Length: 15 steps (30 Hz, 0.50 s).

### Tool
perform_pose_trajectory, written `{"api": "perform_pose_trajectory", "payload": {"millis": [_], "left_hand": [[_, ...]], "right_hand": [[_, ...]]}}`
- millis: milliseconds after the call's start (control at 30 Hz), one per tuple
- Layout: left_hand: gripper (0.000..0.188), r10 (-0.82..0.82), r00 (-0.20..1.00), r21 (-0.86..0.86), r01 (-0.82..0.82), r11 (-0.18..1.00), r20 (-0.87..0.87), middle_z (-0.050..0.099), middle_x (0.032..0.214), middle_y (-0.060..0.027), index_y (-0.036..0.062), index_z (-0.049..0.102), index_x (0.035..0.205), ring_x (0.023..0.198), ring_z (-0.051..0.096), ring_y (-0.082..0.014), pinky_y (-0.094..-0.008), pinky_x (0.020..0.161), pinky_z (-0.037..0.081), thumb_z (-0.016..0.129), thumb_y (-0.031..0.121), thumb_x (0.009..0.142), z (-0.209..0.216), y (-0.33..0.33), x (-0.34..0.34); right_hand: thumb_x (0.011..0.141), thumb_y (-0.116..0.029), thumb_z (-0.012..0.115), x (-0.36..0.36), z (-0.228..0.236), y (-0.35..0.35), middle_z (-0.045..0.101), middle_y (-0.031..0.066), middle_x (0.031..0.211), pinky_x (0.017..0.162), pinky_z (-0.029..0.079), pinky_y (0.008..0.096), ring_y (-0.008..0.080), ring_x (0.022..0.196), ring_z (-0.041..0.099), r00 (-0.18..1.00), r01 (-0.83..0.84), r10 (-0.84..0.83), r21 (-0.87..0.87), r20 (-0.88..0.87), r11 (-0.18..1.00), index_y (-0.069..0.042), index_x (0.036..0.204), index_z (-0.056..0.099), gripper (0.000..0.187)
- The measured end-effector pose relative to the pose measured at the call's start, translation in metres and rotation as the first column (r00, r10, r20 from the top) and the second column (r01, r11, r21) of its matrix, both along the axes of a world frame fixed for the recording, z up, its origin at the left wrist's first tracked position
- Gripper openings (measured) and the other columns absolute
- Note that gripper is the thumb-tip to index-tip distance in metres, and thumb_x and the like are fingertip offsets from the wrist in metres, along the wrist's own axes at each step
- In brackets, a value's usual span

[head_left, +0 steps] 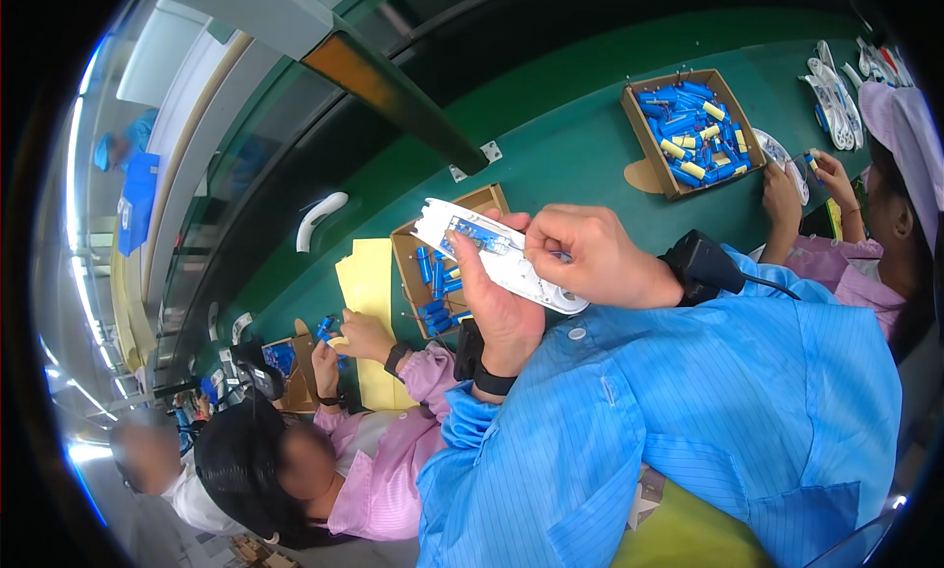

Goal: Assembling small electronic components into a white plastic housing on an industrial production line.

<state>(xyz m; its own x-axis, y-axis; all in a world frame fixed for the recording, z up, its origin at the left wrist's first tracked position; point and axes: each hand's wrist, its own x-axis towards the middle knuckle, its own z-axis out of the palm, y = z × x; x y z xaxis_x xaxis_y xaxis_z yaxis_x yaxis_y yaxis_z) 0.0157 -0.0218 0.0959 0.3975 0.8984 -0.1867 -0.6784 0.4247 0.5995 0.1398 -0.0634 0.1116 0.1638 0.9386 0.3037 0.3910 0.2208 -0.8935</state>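
Observation:
A white plastic housing [511, 272], long and with a rounded end, lies tilted across my left hand [503, 312]. My left fingers and thumb close around its edges, the thumb resting near a blue circuit board [477, 234] set inside it. Over the middle of the housing, my right hand [590, 253] is closed in a pinch just beside the board. Something thin and dark shows at those fingertips, too small to name. Behind the housing stands a cardboard box [485, 198] with blue cylindrical cells [433, 273], partly hidden by my hands.
Farther right, another cardboard box [644, 135] is heaped with blue and yellow cells. A curved white part [320, 219] lies on the green bench [551, 165]. Yellow sheets [369, 283] lie to the left. Co-workers in pink sleeves [428, 381] work on both sides.

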Motion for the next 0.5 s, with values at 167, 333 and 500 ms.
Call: {"api": "perform_pose_trajectory", "payload": {"millis": [167,333,500], "left_hand": [[0.050,0.025,0.998,0.012,-0.024,1.000,-0.052,0.061,0.100,-0.0145,0.0034,0.048,0.113,0.097,0.058,-0.0228,-0.0359,0.088,0.045,0.036,0.050,0.097,0.0017,-0.0005,0.0016],[0.049,0.018,0.999,0.013,-0.017,1.000,-0.051,0.060,0.099,-0.0139,0.0030,0.047,0.112,0.095,0.058,-0.0220,-0.0353,0.087,0.045,0.035,0.049,0.098,0.0029,-0.0009,0.0006],[0.049,0.011,0.999,0.009,-0.011,1.000,-0.043,0.059,0.099,-0.0132,0.0027,0.046,0.112,0.094,0.057,-0.0212,-0.0345,0.086,0.045,0.035,0.048,0.098,0.0081,-0.0044,0.0033]], "right_hand": [[0.074,-0.006,0.064,-0.0004,0.0017,0.0003,0.060,0.0108,0.070,0.052,0.047,0.0373,0.0286,0.059,0.059,0.995,0.038,-0.047,0.106,0.092,0.994,-0.003,0.071,0.055,0.009],[0.075,-0.006,0.064,-0.0018,-0.0019,0.0031,0.058,0.0108,0.070,0.052,0.046,0.0377,0.0292,0.061,0.059,0.992,0.052,-0.070,0.170,0.102,0.984,-0.003,0.073,0.054,0.011],[0.074,-0.005,0.064,-0.0025,-0.0019,0.0041,0.057,0.0099,0.070,0.052,0.046,0.0375,0.0278,0.061,0.058,0.982,0.053,-0.091,0.216,0.167,0.975,-0.003,0.072,0.053,0.011]]}}
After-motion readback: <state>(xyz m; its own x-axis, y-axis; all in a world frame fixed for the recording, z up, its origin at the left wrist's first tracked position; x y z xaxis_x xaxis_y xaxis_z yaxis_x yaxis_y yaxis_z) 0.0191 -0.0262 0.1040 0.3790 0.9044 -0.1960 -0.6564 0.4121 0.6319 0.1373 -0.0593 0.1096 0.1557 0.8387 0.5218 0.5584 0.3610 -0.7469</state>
